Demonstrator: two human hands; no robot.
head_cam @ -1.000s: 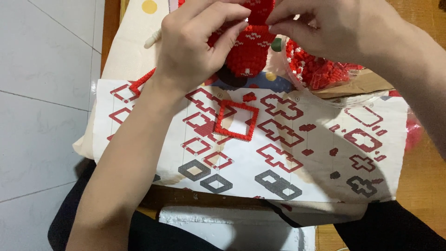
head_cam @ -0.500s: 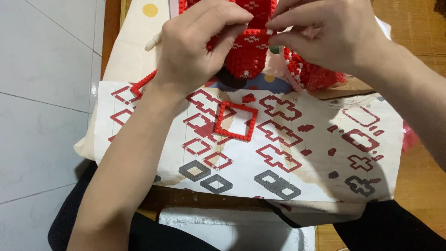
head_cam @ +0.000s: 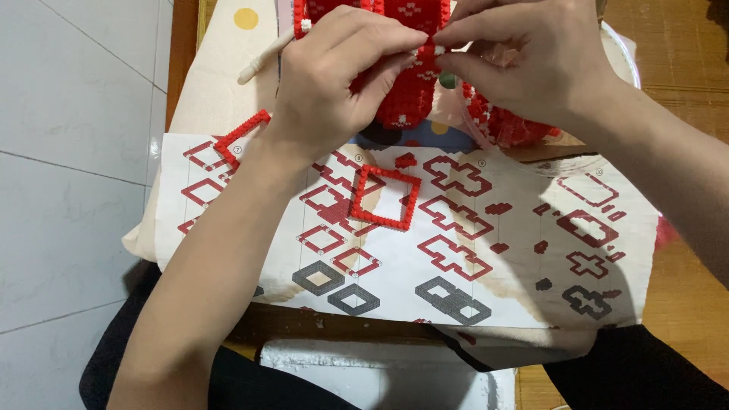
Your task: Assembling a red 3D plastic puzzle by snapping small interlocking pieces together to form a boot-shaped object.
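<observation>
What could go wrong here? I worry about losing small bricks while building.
Both hands, left and right, pinch the red brick model in the air; hard pressing might pop bricks off. The loose red square frame lies on the instruction sheet, where a forearm could sweep it away.

Printed diagram sheet (head_cam: 486,281); red square brick frame (head_cam: 386,197) on it; wooden stick (head_cam: 262,61).

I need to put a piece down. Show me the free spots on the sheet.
Free: the instruction sheet at its right half, between the red square frame and the right edge. Crowded: the top, where the left hand and right hand work the red brick model.
</observation>
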